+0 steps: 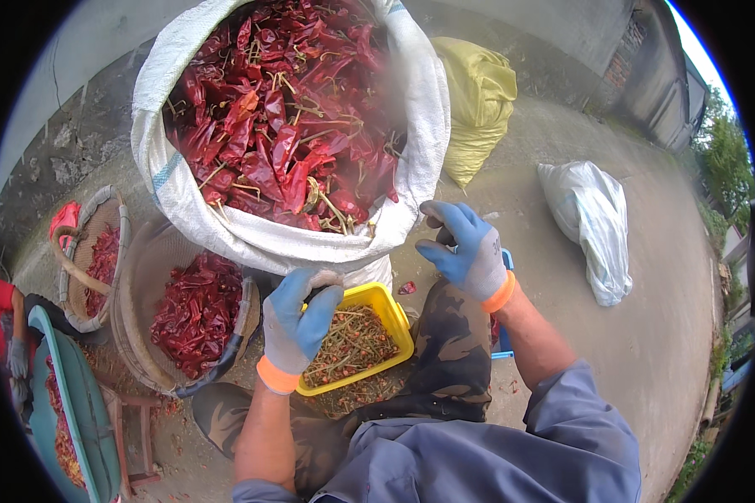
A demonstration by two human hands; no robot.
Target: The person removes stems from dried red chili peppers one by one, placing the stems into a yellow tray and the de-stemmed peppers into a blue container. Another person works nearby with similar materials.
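Note:
My left hand [303,317], in a grey and blue work glove with an orange cuff, is above the left side of a yellow plastic basin [402,324]. Its thumb and fingers are bent towards each other; whether something small is between them is hidden. The basin holds dried chili stems and caps [355,346]. My right hand [462,248], gloved alike, is beside the sack's lower right rim, with its thumb and fingers curled apart and nothing visible between them. Before me stands a white woven sack [425,144] with a rolled rim, full of dried red chilies [283,138] with stems.
To the left are a large woven basket [141,314] and a smaller handled one [78,251], both with red chilies. A co-worker's gloved hand [17,358] is by a green basin [78,390]. A yellow sack [478,104], a white sack [588,220] and a blue container [504,342] are at right.

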